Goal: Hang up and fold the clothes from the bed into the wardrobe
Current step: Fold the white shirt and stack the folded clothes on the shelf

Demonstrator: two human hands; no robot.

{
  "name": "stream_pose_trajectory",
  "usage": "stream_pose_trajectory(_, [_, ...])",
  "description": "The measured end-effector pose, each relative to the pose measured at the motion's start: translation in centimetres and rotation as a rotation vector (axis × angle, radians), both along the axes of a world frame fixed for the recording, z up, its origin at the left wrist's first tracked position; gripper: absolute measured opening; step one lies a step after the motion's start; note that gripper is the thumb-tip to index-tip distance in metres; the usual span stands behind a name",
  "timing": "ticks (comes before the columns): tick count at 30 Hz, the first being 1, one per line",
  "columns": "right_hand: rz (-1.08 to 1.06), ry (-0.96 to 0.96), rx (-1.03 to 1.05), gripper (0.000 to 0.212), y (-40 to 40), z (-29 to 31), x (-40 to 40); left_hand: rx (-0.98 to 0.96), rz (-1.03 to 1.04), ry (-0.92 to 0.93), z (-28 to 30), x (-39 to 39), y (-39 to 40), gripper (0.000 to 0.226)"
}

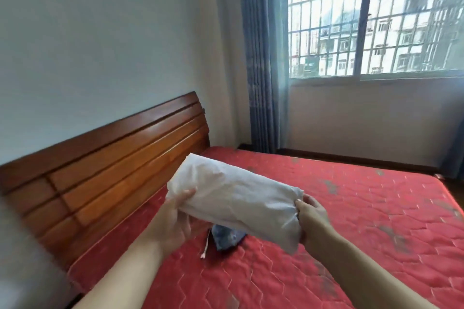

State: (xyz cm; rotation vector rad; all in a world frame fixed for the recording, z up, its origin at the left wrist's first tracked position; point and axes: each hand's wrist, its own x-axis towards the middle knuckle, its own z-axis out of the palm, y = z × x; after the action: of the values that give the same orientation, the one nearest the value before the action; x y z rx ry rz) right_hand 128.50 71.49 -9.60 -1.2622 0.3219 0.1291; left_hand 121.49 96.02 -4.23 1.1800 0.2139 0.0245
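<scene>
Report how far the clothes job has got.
Done: the white garment looks folded into a compact bundle. In hand: left hand and right hand hold its ends above the red mattress. Left: a dark blue garment lies on the bed; the wardrobe isn't in view.

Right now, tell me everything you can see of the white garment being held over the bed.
The white garment is a thin, soft-looking cloth folded into a long, wrinkled bundle. It is held clear above the red mattress, tilted, its far end higher toward the headboard. The left hand grips its left part from beneath, thumb on top; the right hand pinches its right end. What garment it is cannot be told.
</scene>
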Motion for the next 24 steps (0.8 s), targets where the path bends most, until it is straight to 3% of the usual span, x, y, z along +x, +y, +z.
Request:
stream_pose_trajectory(4, [0.110, -0.131, -0.142, 0.024, 3.2, 3.3, -3.5, 0.035, 0.080, 0.053, 1.7, -7.7, 4.5, 0.043])
stream_pose_trajectory(8, [0.264, -0.263, -0.247, 0.019, 10.8, 7.2, -5.8, 0.129, 0.230, 0.131, 4.2, -14.2, 10.9, 0.039])
stream_pose_trajectory(12, [0.478, -0.297, -0.159, 0.017, 21.0, 11.3, -9.6, 0.173, 0.384, 0.180, 6.1, -21.0, 18.9, 0.038])
stream_pose_trajectory(18, [1.135, -0.376, -0.130, 0.071, 37.9, 11.4, -18.2, 0.091, 0.634, 0.128, 5.2, -34.7, 32.1, 0.032])
stream_pose_trajectory(24, [1.271, -0.466, -0.050, 0.048, 51.8, 9.9, -25.0, 0.076, 0.791, 0.181, 4.3, -45.7, 40.9, 0.044])
